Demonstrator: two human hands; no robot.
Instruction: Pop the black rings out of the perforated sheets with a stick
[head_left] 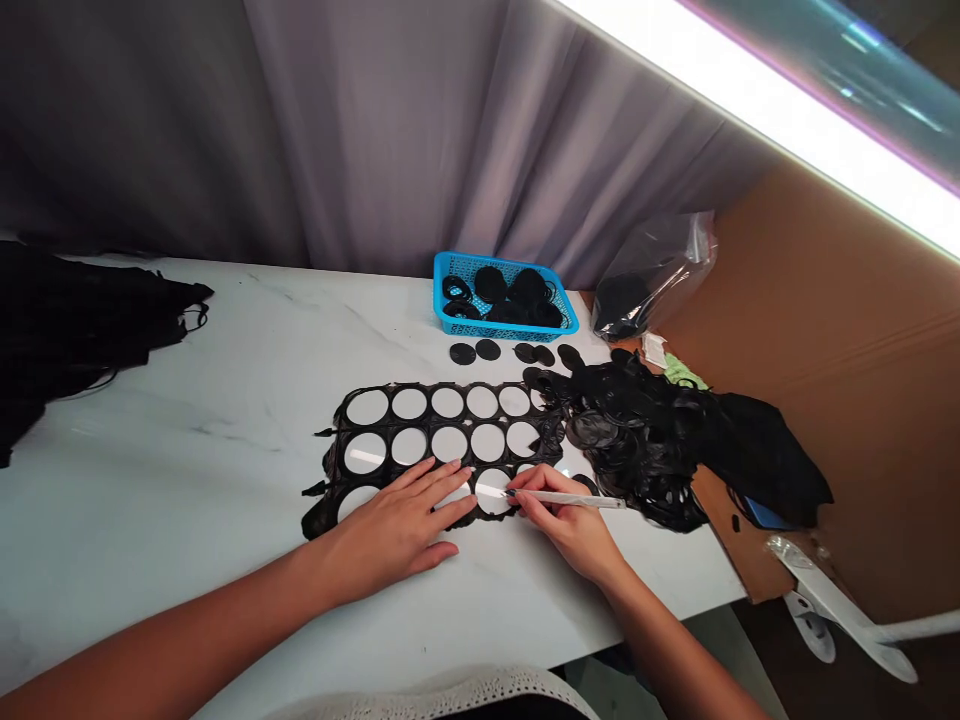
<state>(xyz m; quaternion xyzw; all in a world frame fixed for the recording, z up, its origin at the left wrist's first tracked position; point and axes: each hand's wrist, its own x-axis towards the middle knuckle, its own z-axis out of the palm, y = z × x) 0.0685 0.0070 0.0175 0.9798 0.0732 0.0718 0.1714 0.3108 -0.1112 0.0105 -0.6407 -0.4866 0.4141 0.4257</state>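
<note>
Sheet (430,424) with rows of round holes, flat on the white table (187,480).
Left hand (397,520) rests on it, fingers slightly spread; right hand (566,525) pinches a slim tool (585,499), tip at one hole's edge. Black discs (488,350) lie between sheet and blue basket (487,329); scraps (637,430) heap at right.

Quantities: one left hand (390,520), one right hand (574,525); one pen-like tool (581,498) between them; one black sheet (429,425) beneath; beyond both, one blue basket (495,328), one clear bag (654,270), at least five loose discs (463,354).
</note>
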